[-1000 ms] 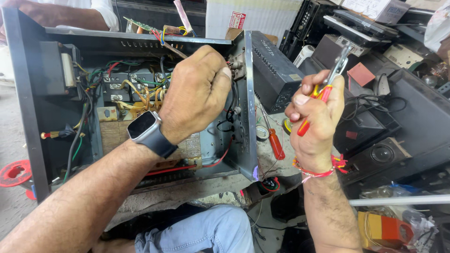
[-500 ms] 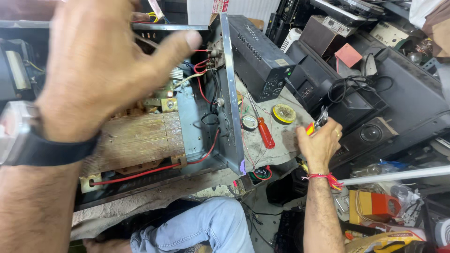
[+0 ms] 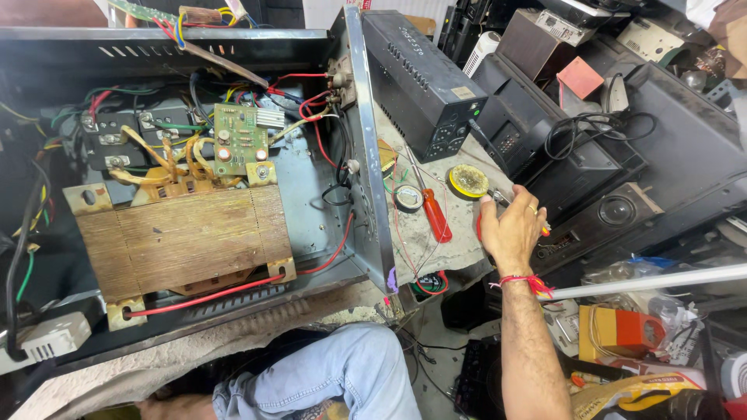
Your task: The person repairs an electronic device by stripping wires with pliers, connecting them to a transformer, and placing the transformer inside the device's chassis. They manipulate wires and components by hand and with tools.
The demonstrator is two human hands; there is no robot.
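The open metal chassis (image 3: 233, 194) fills the left half of the view, lid off and insides bare: a big brown-wound transformer (image 3: 183, 241) sits at about 7 o'clock in it, and a small green circuit board (image 3: 240, 144) stands at 12 o'clock from the transformer with red, yellow and green wires still attached around it. Nothing looks pulled out, so I judge the opening-up done and the work inside not finished (no loose part lies beside the case).

The left hand is out of view, so its fingers cannot be told.

On the grey surface (image 3: 459, 241) just right of the chassis wall lies a red-handled screwdriver (image 3: 436, 215), untouched, with a dark roll of tape (image 3: 408, 197) at its 10 o'clock and a round yellow tin (image 3: 468, 181) at its 1 o'clock.

The right hand (image 3: 511, 232) rests at 3 o'clock from the screwdriver, fingers curled closed on a small red-handled tool (image 3: 498, 201) whose metal tip pokes out toward the tin; what kind of tool is hidden.
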